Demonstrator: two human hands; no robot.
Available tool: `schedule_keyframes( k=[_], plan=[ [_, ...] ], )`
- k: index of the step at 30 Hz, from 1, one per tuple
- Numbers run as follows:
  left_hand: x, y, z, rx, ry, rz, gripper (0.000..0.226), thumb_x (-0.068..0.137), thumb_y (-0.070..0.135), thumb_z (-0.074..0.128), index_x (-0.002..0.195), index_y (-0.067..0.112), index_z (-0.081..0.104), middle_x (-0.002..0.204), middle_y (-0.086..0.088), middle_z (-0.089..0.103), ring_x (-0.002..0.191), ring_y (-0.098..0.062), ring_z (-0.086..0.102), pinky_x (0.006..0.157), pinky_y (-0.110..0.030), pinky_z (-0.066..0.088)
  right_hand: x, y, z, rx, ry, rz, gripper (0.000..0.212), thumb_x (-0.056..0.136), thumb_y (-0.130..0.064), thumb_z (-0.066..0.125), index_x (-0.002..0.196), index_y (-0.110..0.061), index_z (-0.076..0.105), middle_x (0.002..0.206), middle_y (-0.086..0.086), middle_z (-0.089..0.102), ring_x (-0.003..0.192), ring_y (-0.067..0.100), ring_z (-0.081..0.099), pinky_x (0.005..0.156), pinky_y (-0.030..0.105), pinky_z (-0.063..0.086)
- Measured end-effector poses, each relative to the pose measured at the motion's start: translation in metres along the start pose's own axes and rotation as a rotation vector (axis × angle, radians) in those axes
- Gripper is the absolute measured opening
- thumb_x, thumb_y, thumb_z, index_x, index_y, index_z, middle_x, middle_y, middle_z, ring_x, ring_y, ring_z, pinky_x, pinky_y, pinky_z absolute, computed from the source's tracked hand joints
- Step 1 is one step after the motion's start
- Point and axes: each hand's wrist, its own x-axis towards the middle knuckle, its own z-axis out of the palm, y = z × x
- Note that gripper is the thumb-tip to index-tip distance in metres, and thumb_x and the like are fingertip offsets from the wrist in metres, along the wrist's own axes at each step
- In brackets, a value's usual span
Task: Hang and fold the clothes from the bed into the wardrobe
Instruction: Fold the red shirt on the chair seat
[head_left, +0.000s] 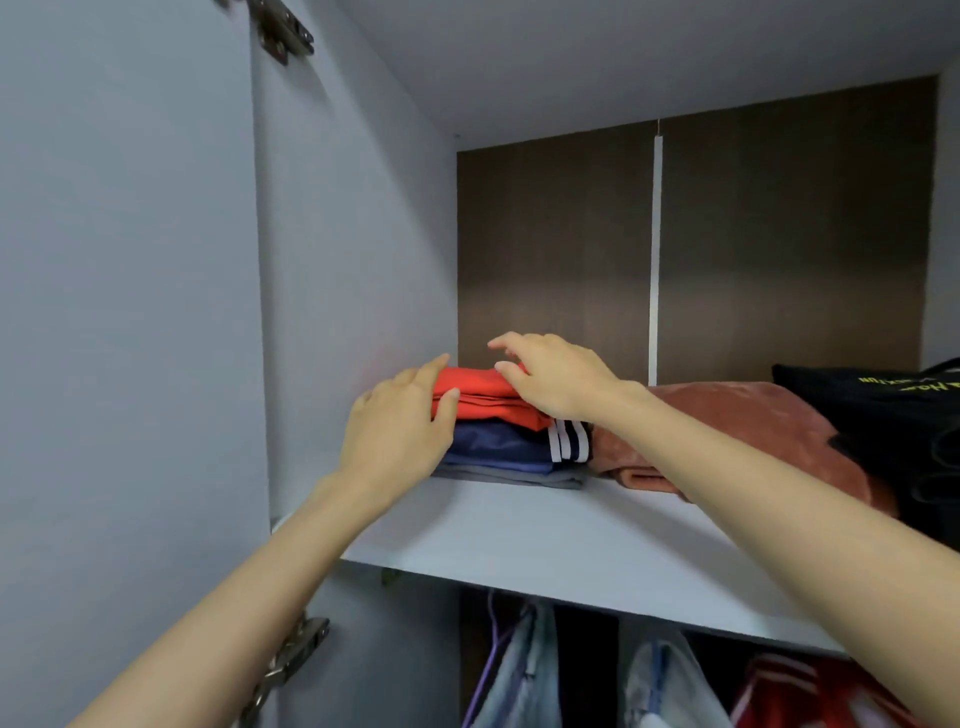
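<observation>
A folded red garment (480, 397) tops a small stack at the back left of the wardrobe's upper shelf (545, 535). Under it lie a folded navy garment (498, 447) with white stripes and a grey one (519, 475). My left hand (397, 431) lies against the stack's left side, thumb on the red garment's front edge, fingers fairly straight. My right hand (553, 382) rests over the red garment's right end with loosely bent fingers; whether it pinches the cloth is hidden.
A rust-coloured blanket (737, 436) and a black bag (883, 421) with yellow print fill the shelf's right side. Below the shelf hang pale blue (524, 670) and red-and-white clothes (795, 691). The open door (130, 312) stands at left with metal hinges (291, 660).
</observation>
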Motion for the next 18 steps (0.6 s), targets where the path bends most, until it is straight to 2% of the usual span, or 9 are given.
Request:
schedule_keyframes(
  k=[8,11,15,18],
  plan=[
    [-0.069,0.022,-0.043,-0.17,0.033,0.006,0.047,0.099,0.037,0.04,0.144,0.027,0.039,0.138,0.003,0.052,0.124,-0.02,0.049,0.099,-0.037,0.042,-0.103,-0.017,-0.033,-0.035,0.077,-0.059,0.037,0.099,-0.036,0.042,0.135,-0.031,0.047,0.133,-0.005,0.055,0.118,0.023,0.05,0.089,0.039,0.042],
    [-0.092,0.032,-0.056,-0.201,0.02,0.022,0.047,0.098,0.038,0.041,0.144,0.029,0.04,0.136,0.006,0.054,0.12,-0.017,0.051,0.096,-0.035,0.043,-0.138,-0.023,-0.039,-0.019,0.09,-0.049,0.035,0.098,-0.036,0.045,0.133,-0.031,0.051,0.131,-0.006,0.056,0.118,0.021,0.051,0.086,0.037,0.044],
    [-0.125,0.041,-0.074,-0.235,-0.014,0.043,0.048,0.098,0.038,0.041,0.145,0.028,0.038,0.14,0.006,0.05,0.125,-0.014,0.048,0.099,-0.031,0.039,-0.179,-0.036,-0.048,0.025,0.104,0.019,0.034,0.098,-0.035,0.045,0.131,-0.032,0.053,0.124,-0.008,0.059,0.109,0.017,0.055,0.076,0.033,0.041],
    [-0.151,0.042,-0.092,-0.285,-0.064,0.057,0.048,0.099,0.038,0.04,0.146,0.029,0.036,0.142,0.005,0.048,0.127,-0.014,0.046,0.102,-0.032,0.039,-0.211,-0.055,-0.055,0.058,0.116,0.045,0.034,0.098,-0.034,0.046,0.131,-0.031,0.053,0.128,-0.009,0.059,0.113,0.015,0.055,0.081,0.032,0.043]
  ],
)
